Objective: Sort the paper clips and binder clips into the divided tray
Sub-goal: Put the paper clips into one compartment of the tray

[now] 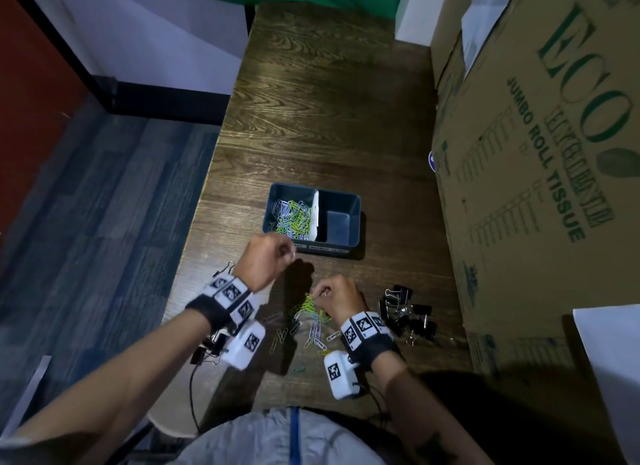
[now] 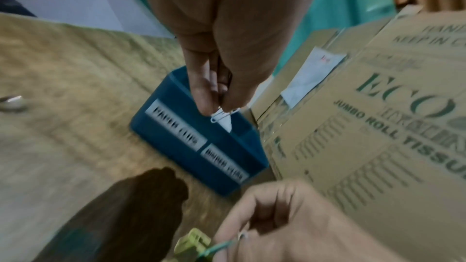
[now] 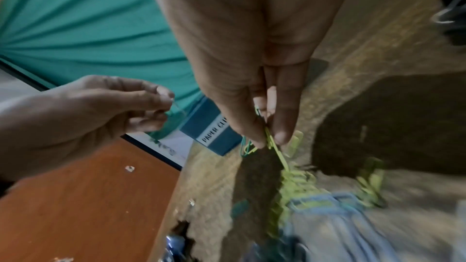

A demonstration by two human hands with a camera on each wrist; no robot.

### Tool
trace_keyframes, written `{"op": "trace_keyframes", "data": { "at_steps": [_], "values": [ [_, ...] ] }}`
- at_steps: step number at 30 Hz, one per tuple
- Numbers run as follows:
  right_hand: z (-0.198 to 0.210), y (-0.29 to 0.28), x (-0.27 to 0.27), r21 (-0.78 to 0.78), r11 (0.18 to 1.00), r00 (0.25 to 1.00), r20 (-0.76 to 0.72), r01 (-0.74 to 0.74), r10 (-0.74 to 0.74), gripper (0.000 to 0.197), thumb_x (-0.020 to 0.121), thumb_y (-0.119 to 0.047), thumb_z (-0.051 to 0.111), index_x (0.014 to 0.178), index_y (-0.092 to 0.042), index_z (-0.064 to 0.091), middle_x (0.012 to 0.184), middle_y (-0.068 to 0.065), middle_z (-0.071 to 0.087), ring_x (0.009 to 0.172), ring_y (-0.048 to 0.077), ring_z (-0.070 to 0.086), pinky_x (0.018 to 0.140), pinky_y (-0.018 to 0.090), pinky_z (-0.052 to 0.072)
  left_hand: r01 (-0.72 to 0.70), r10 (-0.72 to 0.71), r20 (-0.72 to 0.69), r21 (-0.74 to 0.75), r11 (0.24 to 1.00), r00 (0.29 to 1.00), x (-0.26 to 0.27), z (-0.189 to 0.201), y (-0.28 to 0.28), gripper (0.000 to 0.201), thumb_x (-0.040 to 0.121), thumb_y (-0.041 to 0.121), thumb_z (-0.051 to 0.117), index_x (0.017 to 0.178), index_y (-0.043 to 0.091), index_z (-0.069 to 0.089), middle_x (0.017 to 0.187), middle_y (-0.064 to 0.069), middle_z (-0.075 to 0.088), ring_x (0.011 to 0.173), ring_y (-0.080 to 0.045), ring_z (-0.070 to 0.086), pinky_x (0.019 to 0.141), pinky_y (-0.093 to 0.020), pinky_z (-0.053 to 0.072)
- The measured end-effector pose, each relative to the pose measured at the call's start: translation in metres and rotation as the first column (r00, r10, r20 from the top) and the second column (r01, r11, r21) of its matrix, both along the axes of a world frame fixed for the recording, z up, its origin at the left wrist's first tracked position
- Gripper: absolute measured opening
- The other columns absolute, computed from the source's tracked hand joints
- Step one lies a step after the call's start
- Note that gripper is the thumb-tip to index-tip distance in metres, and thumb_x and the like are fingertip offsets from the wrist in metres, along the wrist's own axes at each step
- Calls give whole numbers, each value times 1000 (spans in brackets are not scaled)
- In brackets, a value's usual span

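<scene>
A dark blue divided tray (image 1: 343, 201) stands mid-table; its left compartment holds several coloured paper clips (image 1: 292, 215), its right one is bare. My left hand (image 1: 273, 257) hovers just in front of the tray's near left corner and pinches a white paper clip (image 2: 224, 116). Nearer to me, my right hand (image 1: 337, 296) pinches a tangled bunch of yellow-green paper clips (image 3: 273, 146) lifted off the loose pile (image 1: 311, 326). Black binder clips (image 1: 410, 312) lie to the right of that hand; a few more (image 1: 207, 347) sit under my left wrist.
A big cardboard box (image 1: 540, 153) printed "ECO JUMBO ROLL TISSUE" walls off the table's right side, close to the tray. The table's left edge (image 1: 194, 236) drops to blue carpet. The tray front carries labels (image 2: 176, 125) reading "PAPER CLIPS" and "BINDER CLIPS".
</scene>
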State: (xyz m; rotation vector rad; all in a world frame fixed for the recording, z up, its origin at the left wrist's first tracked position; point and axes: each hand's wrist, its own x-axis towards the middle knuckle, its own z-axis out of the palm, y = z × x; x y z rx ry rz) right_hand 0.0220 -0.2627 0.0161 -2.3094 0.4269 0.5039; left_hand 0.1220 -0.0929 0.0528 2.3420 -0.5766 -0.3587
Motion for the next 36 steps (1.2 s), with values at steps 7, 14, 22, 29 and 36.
{"op": "trace_keyframes", "data": {
  "at_steps": [7, 14, 22, 29, 36],
  "values": [
    [46, 3, 73, 54, 998, 973, 231, -19, 6, 16, 77, 5, 75, 71, -11, 76, 78, 1, 74, 75, 10, 63, 75, 25, 51, -141, 140, 28, 27, 990, 990, 72, 1, -32, 13, 82, 7, 71, 94, 12, 73, 84, -3, 70, 75, -11, 61, 76, -20, 49],
    [41, 6, 141, -44, 996, 964, 255, 83, -69, 16, 77, 1, 74, 70, -13, 76, 80, 3, 74, 80, 17, 67, 75, 28, 54, -291, 287, 105, 30, 956, 952, 66, -16, -16, 24, 81, 1, 62, 101, 12, 71, 98, -11, 69, 87, -25, 63, 80, -31, 50],
    [39, 12, 153, -23, 997, 953, 297, 70, -60, 12, 77, -9, 77, 82, -20, 77, 80, 2, 75, 79, 21, 70, 73, 30, 57, -123, 111, 106, 111, 986, 988, -12, -36, 4, 16, 83, 13, 62, 98, 17, 58, 96, -3, 61, 82, -27, 62, 66, -36, 51],
    [27, -8, 79, 50, 999, 934, 356, -1, -17, 10, 83, -9, 72, 79, -16, 76, 75, -1, 75, 69, 10, 68, 69, 25, 57, 216, -90, -271, 484, 848, 958, -71, -68, 19, 80, 72, 61, 70, 132, 22, 34, 121, -4, 43, 110, -25, 52, 79, -41, 49],
    [-4, -40, -4, -1, 988, 966, -213, -152, 148, 42, 72, -26, 86, 108, -27, 64, 89, -12, 61, 87, 14, 63, 83, 35, 53, 258, -136, -274, 480, 839, 952, -95, -83, 47, 66, 74, 28, 73, 129, 17, 37, 118, -7, 43, 106, -29, 57, 84, -41, 50]
  ]
}}
